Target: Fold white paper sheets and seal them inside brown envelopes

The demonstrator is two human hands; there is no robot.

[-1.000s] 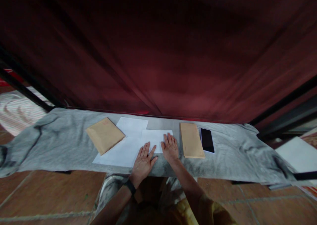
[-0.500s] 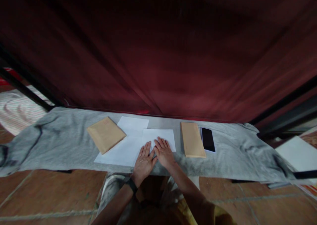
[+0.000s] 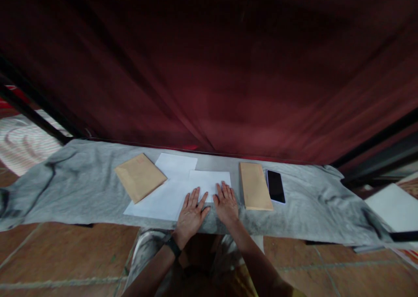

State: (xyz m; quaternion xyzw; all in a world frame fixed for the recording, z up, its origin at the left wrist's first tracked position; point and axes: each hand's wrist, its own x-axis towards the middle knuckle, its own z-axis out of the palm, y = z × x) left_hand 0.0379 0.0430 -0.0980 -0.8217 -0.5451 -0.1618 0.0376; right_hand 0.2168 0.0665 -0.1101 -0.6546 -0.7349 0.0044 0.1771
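Observation:
A white sheet of paper, looking folded (image 3: 207, 179), lies on the grey cloth in front of me. My left hand (image 3: 191, 212) rests palm down at its lower left corner, fingers spread. Across its lower right part lies my right hand (image 3: 227, 203), flat, with the fingertips on the paper. More white paper (image 3: 160, 201) is spread to the left, partly beneath a stack of brown envelopes (image 3: 140, 177). To the right of my right hand sits another brown envelope stack (image 3: 255, 186).
A phone (image 3: 276, 186) with a dark screen lies beside the right-hand envelopes. The grey cloth (image 3: 88, 183) covers the long narrow surface. Behind it hangs a dark red curtain (image 3: 212, 92). Black bars (image 3: 35, 105) stand at both sides, and a tiled floor (image 3: 65, 253) shows below.
My right hand has slid to the right along the paper, away from my left hand. The left hand stays nearly where it was.

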